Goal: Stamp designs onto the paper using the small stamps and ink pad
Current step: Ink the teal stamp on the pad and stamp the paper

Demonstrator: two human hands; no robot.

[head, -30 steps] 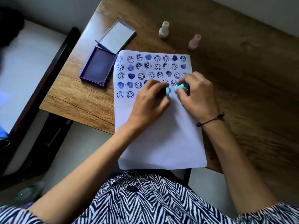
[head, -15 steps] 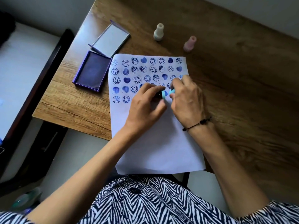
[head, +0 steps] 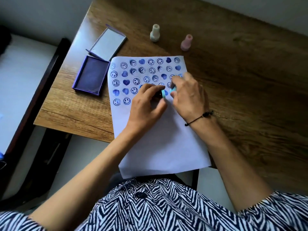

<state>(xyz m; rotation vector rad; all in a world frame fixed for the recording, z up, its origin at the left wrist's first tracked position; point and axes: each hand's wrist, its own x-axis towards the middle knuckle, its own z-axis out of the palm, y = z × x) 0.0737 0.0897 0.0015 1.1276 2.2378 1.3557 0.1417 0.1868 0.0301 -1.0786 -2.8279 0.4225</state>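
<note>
A white paper lies on the wooden table, its upper half filled with rows of blue smiley and heart prints. My left hand grips a small stamp with a dark body and a teal rim, held sideways just above the paper. My right hand is closed on a teal piece, a cap or a second stamp, right next to the stamp's rim. The two pieces are almost touching. The open purple ink pad sits left of the paper, its lid flipped back.
A white stamp and a pink stamp stand upright beyond the paper's top edge. The table's left edge runs close to the ink pad. Bare wood spreads out on the right. The paper's lower end overhangs the near table edge.
Both hands stayed together over the paper while the view shifted slightly. The right hand's teal piece has drawn in closer to the stamp held in the left hand.
</note>
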